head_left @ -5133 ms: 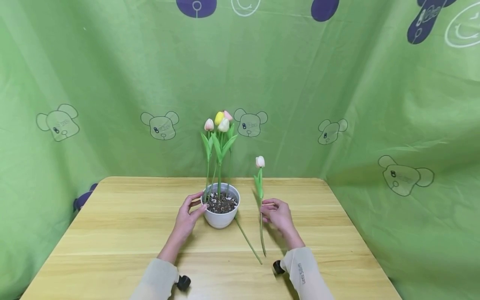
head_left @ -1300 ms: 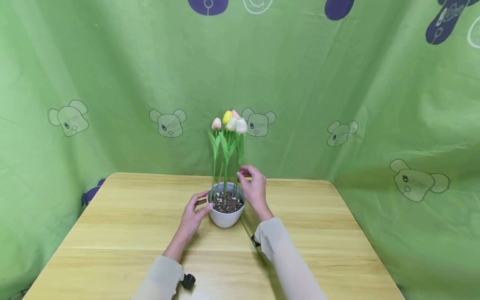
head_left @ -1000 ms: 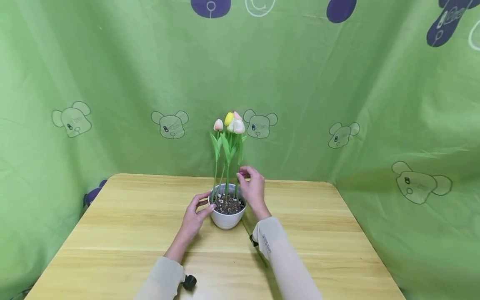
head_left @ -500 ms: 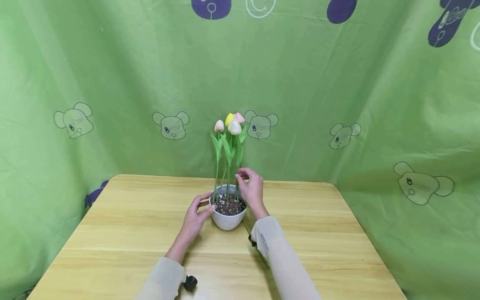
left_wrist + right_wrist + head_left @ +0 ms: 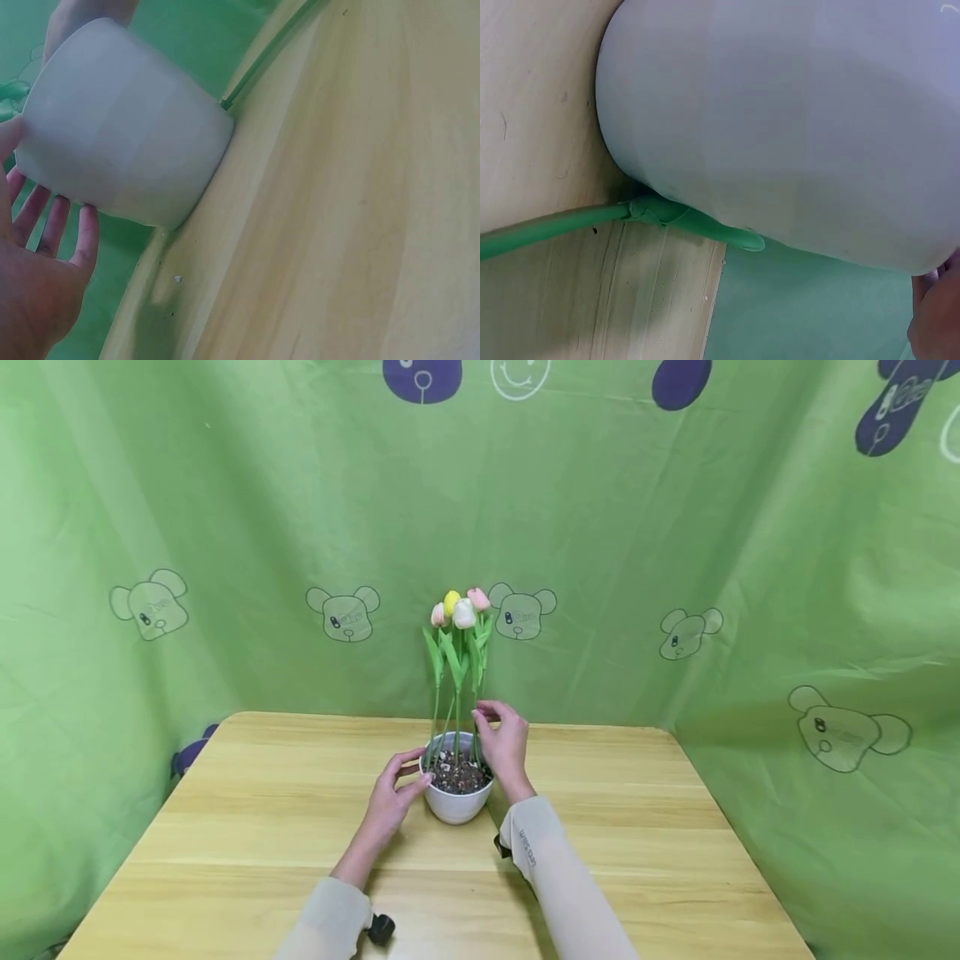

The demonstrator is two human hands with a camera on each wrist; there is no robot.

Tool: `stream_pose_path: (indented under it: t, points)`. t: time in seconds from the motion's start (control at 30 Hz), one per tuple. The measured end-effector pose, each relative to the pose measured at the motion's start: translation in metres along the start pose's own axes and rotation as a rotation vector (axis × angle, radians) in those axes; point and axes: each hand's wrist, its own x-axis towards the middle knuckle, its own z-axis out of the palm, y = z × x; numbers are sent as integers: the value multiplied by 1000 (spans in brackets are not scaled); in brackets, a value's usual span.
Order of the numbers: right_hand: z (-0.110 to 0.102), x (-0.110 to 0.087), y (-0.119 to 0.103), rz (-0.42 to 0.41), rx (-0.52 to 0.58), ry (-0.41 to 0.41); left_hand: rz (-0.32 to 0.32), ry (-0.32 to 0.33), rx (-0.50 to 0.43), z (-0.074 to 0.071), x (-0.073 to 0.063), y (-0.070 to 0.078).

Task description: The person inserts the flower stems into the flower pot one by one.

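A white flowerpot (image 5: 457, 810) of dark soil holds upright artificial tulips: a white one (image 5: 464, 613) in front, a yellow one (image 5: 452, 602), and pink ones at left (image 5: 438, 615) and right (image 5: 478, 599). My left hand (image 5: 390, 793) holds the pot's left side, thumb at the front rim; in the left wrist view its fingertips touch the wall. Over the right rim, my right hand (image 5: 504, 747) pinches the stem of a white tulip between thumb and fingers. Its lower stem stands in the pot near the soil. The right wrist view mostly shows the pot wall.
Another tulip lies on the wooden table (image 5: 300, 827), its green stem (image 5: 562, 223) against the pot's base and mostly hidden by my right forearm in the head view. A green curtain (image 5: 600, 527) hangs behind and on both sides. Black wrist cameras (image 5: 381, 930) sit at both sleeves.
My right hand has lifted the white tulip from the pot's right side and brought it over the pot, its bloom shifting left among the others. My left hand has kept its hold.
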Motion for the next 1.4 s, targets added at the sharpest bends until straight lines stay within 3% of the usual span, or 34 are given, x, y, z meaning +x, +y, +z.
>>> stream_pose_path:
  t: [0.63, 1.4]
  points:
    - [-10, -4, 0, 60, 98, 19, 8, -1, 3, 1, -1, 2]
    - [-35, -11, 9, 41, 165, -1, 41, 13, -15, 4, -2, 2]
